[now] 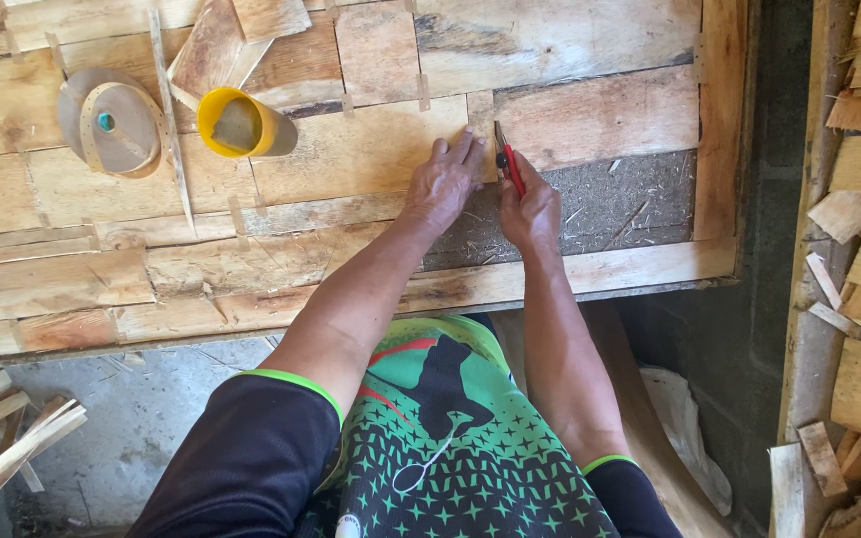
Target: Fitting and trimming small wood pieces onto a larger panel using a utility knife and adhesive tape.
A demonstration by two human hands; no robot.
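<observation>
Red-handled knife (508, 162), its blade tip hard to make out, gripped by right hand (530, 211); left hand (443, 181) flat, open on veneer (371, 149).

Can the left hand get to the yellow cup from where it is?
Probably yes. The left hand lies flat on the veneer sheets, holding nothing, and the yellow cup lies on its side further left with only bare wood between.
</observation>
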